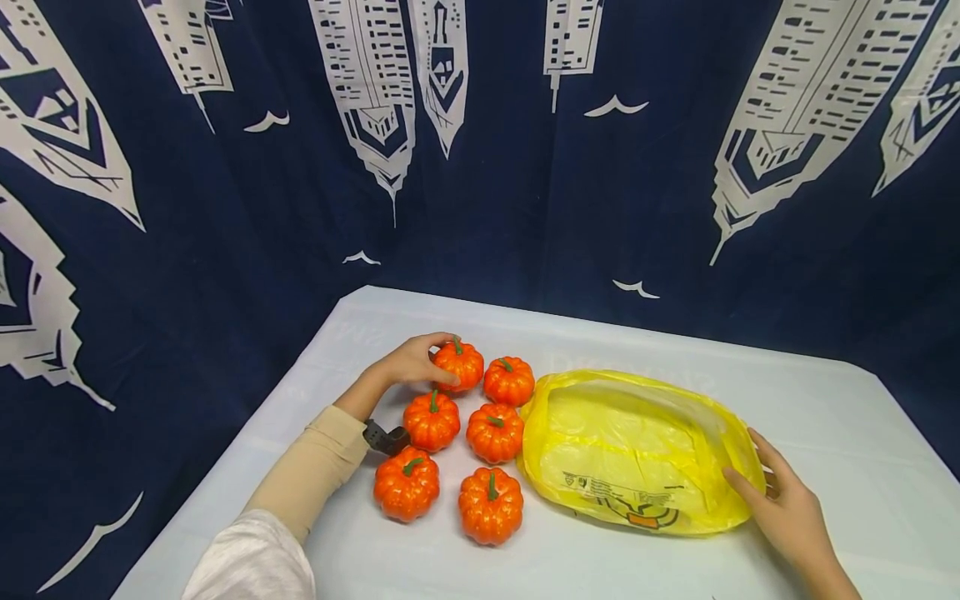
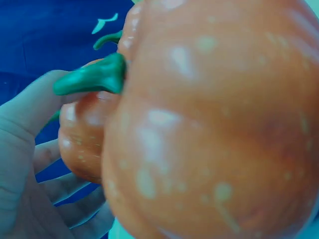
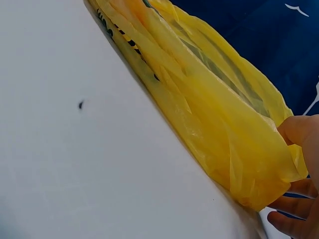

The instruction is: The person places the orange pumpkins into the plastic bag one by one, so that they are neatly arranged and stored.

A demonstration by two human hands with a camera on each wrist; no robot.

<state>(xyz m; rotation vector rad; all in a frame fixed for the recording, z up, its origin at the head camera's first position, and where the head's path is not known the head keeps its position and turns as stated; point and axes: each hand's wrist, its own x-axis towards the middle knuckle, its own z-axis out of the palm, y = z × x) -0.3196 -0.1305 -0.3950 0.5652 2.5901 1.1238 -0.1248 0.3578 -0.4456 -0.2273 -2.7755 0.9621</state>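
Observation:
Several small orange pumpkins with green stems stand in two rows on the white table. My left hand (image 1: pixel 414 360) is at the far-left pumpkin (image 1: pixel 460 365), fingers over its back and thumb along its front. In the left wrist view a nearer pumpkin (image 2: pixel 214 124) fills much of the frame, and the left hand (image 2: pixel 30 164) curves round the pumpkin (image 2: pixel 82 142) behind it. A yellow plastic bag (image 1: pixel 622 467) lies with its mouth spread wide. My right hand (image 1: pixel 787 504) holds the bag's right rim, thumb inside and fingers outside; the right wrist view shows this hand (image 3: pixel 301 169) too.
The bag's left edge sits right beside the right row, close to the middle pumpkin (image 1: pixel 495 433). Two front pumpkins, one at left (image 1: pixel 407 485) and one at right (image 1: pixel 491 507), are nearest me. A dark blue printed curtain (image 1: pixel 525 208) hangs behind the white table (image 1: pixel 600 575).

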